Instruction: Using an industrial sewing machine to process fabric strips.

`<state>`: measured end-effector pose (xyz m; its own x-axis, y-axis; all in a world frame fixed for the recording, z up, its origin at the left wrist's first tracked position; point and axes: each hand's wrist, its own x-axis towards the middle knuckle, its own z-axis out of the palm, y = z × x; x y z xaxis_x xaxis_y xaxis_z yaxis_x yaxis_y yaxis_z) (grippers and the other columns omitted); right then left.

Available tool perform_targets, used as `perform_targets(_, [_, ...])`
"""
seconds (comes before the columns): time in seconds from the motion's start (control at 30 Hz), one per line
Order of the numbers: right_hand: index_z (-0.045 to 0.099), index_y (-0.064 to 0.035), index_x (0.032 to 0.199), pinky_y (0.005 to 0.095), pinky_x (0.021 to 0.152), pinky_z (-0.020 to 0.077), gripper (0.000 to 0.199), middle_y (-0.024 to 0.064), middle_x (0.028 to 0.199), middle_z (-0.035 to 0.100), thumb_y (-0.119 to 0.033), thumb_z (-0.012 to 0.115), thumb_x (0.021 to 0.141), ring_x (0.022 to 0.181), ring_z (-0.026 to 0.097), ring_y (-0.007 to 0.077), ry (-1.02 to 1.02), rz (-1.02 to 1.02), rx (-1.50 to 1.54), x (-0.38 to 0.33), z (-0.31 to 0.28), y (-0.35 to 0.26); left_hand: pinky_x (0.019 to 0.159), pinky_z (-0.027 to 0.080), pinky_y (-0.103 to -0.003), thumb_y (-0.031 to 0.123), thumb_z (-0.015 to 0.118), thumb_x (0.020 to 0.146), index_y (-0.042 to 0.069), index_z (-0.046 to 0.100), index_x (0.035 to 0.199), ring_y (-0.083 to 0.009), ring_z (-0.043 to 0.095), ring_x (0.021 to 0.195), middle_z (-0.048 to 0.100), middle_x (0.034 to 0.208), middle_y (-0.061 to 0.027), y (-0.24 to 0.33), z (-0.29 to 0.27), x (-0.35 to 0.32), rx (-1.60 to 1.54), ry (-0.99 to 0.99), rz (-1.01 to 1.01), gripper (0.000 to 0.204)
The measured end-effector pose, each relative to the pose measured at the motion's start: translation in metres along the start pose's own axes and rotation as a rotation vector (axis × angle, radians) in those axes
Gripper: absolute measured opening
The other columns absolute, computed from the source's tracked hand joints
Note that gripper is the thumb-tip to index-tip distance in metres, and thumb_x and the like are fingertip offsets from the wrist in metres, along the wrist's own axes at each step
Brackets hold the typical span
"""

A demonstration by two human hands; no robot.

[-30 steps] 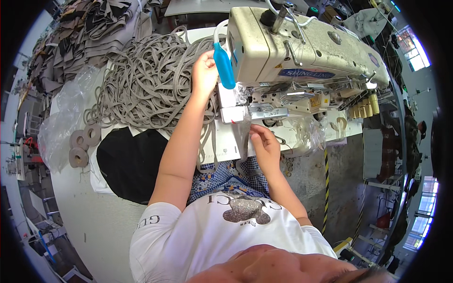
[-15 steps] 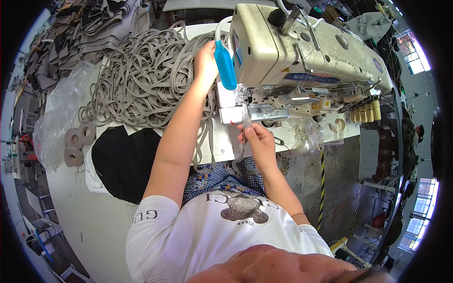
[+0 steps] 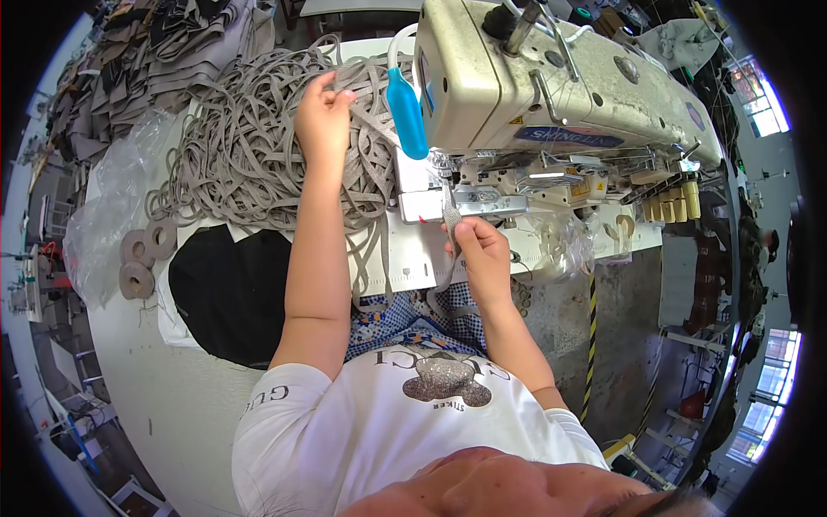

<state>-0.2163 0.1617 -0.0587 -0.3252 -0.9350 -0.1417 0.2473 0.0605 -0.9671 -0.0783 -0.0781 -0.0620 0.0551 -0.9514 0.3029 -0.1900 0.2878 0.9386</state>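
Note:
My right hand (image 3: 484,258) pinches a grey woven strap (image 3: 450,209) just in front of the sewing machine's needle area. The strap runs up under the presser area, and its lower part hangs past the table edge. My left hand (image 3: 324,129) is raised over a large tangled heap of grey strap (image 3: 250,146), left of the machine. A straight stretch of strap (image 3: 376,125) leads from its thumb toward the back of the sewing machine (image 3: 508,86); the fingers are curled, partly hiding the grip. A blue-sleeved lamp (image 3: 406,116) hangs between my left hand and the machine head.
Left on the white table (image 3: 189,414) lie black cloth (image 3: 228,297), several grey tape rolls (image 3: 136,280) and clear plastic (image 3: 112,215). Stacked fabric pieces (image 3: 185,60) stand at the far left. A clear plastic bag (image 3: 560,246) and thread cones (image 3: 668,207) are at the right.
My left hand has moved left, away from the machine and lamp, and a straight length of strap now shows beside it. My right hand has shifted slightly, still pinching the strap.

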Motion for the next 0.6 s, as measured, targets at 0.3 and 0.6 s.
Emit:
perform_targets(0.3, [0.062, 0.0006, 0.087, 0.0190, 0.055, 0.0373, 0.023, 0.0016, 0.069, 0.058, -0.020, 0.052, 0.087, 0.058, 0.047, 0.0052, -0.010, 0.046, -0.009, 0.002, 0.000, -0.001, 0.063, 0.044, -0.025, 0.008, 0.062, 0.075, 0.008, 0.057, 0.105, -0.0149, 0.057, 0.070, 0.061, 0.081, -0.0094, 0.031, -0.014, -0.021, 0.308, 0.168, 0.231, 0.030])
perform_targets(0.6, [0.064, 0.0013, 0.085, 0.0176, 0.049, 0.0334, 0.027, -0.0011, 0.058, 0.052, -0.022, 0.050, 0.088, 0.051, 0.043, 0.0044, -0.042, 0.072, -0.090, 0.006, 0.001, 0.003, 0.071, 0.045, -0.031, 0.017, 0.060, 0.077, 0.004, 0.059, 0.094, -0.0206, 0.056, 0.079, 0.056, 0.094, -0.0132, 0.019, -0.005, -0.053, 0.233, -0.558, 0.150, 0.020])
